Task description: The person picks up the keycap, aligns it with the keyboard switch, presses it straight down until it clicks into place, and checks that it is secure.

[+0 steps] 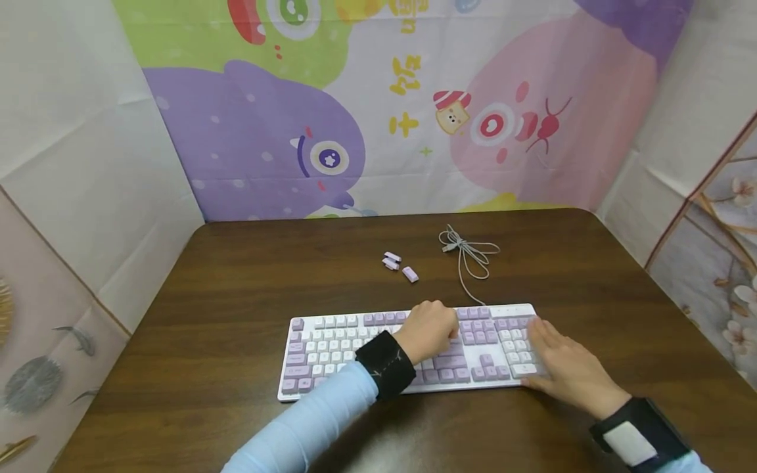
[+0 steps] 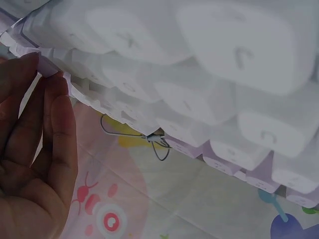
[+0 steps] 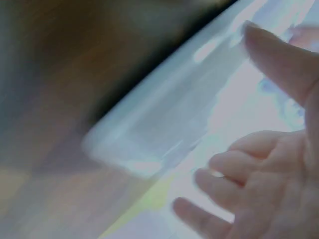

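A white keyboard (image 1: 331, 341) with white and lavender keycaps lies across the desk. My left hand (image 1: 428, 330) is over its right-middle part, fingers bent down; the fingertips are hidden in the head view. The left wrist view shows that hand's thumb and fingers pinching a lavender keycap (image 2: 47, 65) at the keyboard's edge; whether it is seated or lifted I cannot tell. By the keyboard's right end my right hand (image 1: 570, 371) has its fingers extended along the number pad side, holding nothing. In the blurred right wrist view its thumb and fingers are spread apart.
Several loose lavender keycaps, one of them apart (image 1: 411, 274), lie behind the keyboard. A bundled grey cable (image 1: 470, 253) leads to the keyboard's back edge. The brown desk (image 1: 225, 315) meets a cartoon-printed cloth (image 1: 402, 171) at the back and cloth walls at both sides.
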A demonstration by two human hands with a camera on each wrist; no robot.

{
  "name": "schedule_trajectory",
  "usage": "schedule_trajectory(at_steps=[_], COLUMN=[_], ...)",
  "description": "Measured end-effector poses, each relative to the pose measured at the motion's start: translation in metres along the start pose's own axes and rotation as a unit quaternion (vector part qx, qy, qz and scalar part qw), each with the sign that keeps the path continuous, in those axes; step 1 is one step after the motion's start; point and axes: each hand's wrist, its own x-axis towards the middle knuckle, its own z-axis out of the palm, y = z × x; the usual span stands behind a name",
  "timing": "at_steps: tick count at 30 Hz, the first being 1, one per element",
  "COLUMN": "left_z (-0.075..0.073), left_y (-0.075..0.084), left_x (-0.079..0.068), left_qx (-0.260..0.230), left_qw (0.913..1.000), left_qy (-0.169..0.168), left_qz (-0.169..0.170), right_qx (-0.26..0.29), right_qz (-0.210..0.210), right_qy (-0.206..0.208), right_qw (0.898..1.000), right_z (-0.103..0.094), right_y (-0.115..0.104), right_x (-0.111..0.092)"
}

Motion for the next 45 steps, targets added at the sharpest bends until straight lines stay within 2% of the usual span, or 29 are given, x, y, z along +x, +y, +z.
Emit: schedule_trajectory(at_steps=[2,4,7,12,20,33,45], left_z=[0.002,0.003,0.005,0.008,0.006,0.005,0.006], left_y=[0.001,0.003,0.008,0.013,0.011,0.003,0.000], left_x=[-0.001,-0.001,0.000,0.000,-0.002,-0.002,-0.004], left_qx=[0.004,0.013,0.037,0.059,0.044,0.017,0.040], left_qw=[1.0000,0.9999,0.9991,0.9976,0.9988,0.9992,0.9989], left_qy=[0.004,0.007,0.017,0.030,0.019,0.036,0.023], left_qz=[-0.002,-0.003,0.005,0.018,-0.004,0.007,0.003], right_qx=[-0.008,-0.008,-0.021,-0.030,-0.024,-0.028,-0.033], right_qz=[-0.047,-0.090,-0.115,-0.090,-0.113,-0.111,-0.119], right_qy=[0.028,0.028,0.020,0.034,0.030,0.018,0.030], right_qw=[0.998,0.996,0.993,0.995,0.993,0.993,0.992], right_z=[0.001,0.003,0.008,0.011,0.010,0.009,0.009], right_y=[-0.019,-0.036,-0.052,-0.057,-0.061,-0.065,-0.066], right_x=[0.007,0.016,0.024,0.028,0.033,0.035,0.036])
